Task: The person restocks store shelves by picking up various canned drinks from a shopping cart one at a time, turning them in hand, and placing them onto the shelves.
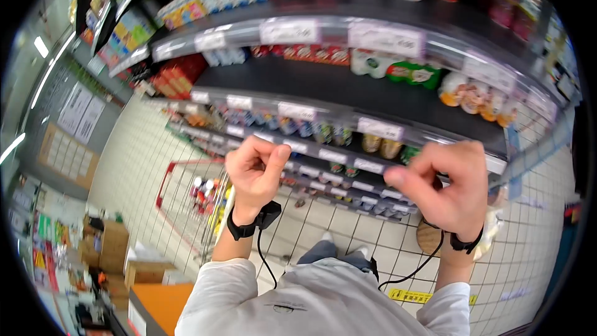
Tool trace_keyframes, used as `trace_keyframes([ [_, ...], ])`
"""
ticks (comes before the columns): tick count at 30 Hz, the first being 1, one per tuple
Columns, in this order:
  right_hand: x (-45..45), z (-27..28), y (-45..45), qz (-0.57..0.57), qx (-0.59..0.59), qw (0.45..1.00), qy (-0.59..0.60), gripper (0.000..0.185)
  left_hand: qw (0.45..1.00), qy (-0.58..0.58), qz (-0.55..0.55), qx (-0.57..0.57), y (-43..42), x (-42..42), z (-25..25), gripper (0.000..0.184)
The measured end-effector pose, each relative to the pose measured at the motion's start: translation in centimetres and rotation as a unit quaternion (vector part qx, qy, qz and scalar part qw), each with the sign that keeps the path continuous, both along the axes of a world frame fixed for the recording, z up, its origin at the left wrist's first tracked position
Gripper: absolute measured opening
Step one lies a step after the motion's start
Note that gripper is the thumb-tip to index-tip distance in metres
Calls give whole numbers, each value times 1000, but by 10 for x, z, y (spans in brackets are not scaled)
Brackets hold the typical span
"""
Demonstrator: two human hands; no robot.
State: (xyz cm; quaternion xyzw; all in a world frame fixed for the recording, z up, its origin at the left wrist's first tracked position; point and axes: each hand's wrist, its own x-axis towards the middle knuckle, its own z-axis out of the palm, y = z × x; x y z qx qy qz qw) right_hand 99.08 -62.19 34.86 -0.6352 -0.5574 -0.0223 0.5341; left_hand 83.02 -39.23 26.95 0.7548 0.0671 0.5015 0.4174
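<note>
Both hands are raised in front of a store shelf, apart from each other. My left hand (256, 168) has its fingers curled in and its thumb up, with nothing visible in it. My right hand (444, 183) is curled too, its thumb pointing left and nothing visible in it. Each wrist wears a black strap with a cable. Behind the hands, shelf edges carry white price tags (380, 128). Gold-coloured cans (380, 145) stand between the two hands on a lower shelf. Green packs (413, 74) and orange-and-white bottles (477, 98) are on the shelf above.
A shopping cart (193, 202) with colourful goods stands at the left. Cardboard boxes (114, 255) and an orange-topped surface (163, 308) lie at the lower left. A round wooden object (429, 236) is on the tiled floor beneath my right hand, near a yellow floor strip (410, 296).
</note>
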Motion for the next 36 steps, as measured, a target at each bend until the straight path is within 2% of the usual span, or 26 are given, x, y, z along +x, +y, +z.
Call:
trace_keyframes([
  [4,10,-64,25,101,-29,991,85,23,973,156,110,-134,6,-57,-46,44],
  [6,-1,-86,46,134,-39,984,108,15,961,179,139,-156,6,-90,-59,43],
  [8,-16,-97,61,172,-84,969,156,6,941,190,145,-239,1,-113,-61,37],
  [9,-26,-102,68,186,-90,962,177,6,935,182,132,-273,0,-124,-66,28],
  [13,-66,-113,93,216,-115,947,207,7,934,149,149,-289,-5,-161,-85,21],
  [17,-111,-119,117,281,-115,934,189,9,922,140,158,-324,-5,-217,-93,13],
  [26,-285,-140,174,292,-155,910,251,12,898,72,212,-378,14,-405,-121,11],
  [30,-364,-151,209,306,-203,885,288,12,890,44,286,-352,15,-489,-141,15],
  [36,-434,-158,260,331,-213,875,281,11,818,33,372,-437,12,-579,-161,19],
])
